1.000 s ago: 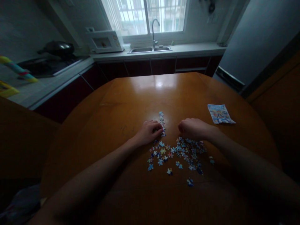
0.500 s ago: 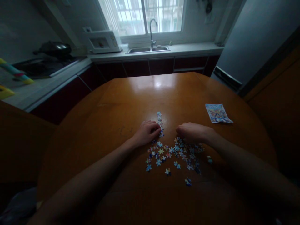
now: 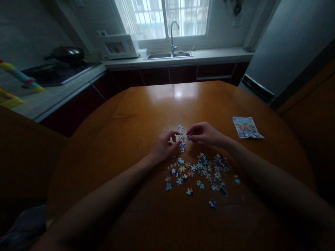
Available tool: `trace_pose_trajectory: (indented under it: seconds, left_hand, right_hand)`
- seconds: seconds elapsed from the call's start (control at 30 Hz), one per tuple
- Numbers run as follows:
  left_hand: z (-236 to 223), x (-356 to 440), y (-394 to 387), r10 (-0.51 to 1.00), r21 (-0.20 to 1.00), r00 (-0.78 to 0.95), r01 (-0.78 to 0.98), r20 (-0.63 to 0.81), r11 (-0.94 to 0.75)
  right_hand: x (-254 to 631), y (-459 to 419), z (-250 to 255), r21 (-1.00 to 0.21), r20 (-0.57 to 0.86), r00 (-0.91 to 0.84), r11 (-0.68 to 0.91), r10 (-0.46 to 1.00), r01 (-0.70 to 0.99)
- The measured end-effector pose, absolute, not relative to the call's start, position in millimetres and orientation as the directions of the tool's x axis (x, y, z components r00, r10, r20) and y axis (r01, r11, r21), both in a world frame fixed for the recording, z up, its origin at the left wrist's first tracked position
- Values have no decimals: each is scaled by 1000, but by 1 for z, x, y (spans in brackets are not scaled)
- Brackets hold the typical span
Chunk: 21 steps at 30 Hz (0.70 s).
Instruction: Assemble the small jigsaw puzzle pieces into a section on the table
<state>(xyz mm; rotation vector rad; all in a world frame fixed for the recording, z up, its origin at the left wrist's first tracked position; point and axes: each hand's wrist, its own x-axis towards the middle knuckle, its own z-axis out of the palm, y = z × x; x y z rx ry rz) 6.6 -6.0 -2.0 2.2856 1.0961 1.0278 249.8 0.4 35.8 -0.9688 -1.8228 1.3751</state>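
Observation:
A narrow strip of joined jigsaw puzzle pieces [image 3: 181, 129] lies upright in the view at the table's middle. My left hand [image 3: 165, 143] is at its left side, thumb and forefinger curved with a gap between them, the tips on the strip's edge. Just right of the strip, my right hand [image 3: 202, 134] pinches a small bluish puzzle piece [image 3: 188, 138] between thumb and fingers. Below both hands spreads a loose pile of puzzle pieces [image 3: 201, 169], mostly light blue and white, with a few stray ones nearer to me.
A printed picture sheet [image 3: 247, 127] lies on the right of the wooden table [image 3: 146, 104]. Beyond the table are a counter with a sink [image 3: 159, 55], a microwave [image 3: 119, 47] and a pan on the stove [image 3: 68, 54]. A fridge [image 3: 288, 52] stands at the right.
My right hand has moved from the loose pile up and left towards the strip, with a piece in its fingers. My left thumb and forefinger have parted along the strip. The view has shifted slightly.

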Motion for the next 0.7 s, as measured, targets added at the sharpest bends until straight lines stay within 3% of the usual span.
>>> trace_pose_trajectory:
  seconds: [0.23, 0.7]
  left_hand:
    - [4, 9, -7, 604, 421, 465, 442, 647, -792]
    - [5, 10, -8, 564, 402, 433, 413, 703, -818]
  right_hand:
    - [233, -6, 15, -992, 108, -407, 124, 907, 13]
    - [225, -14, 10, -988, 149, -358, 156, 922, -10]
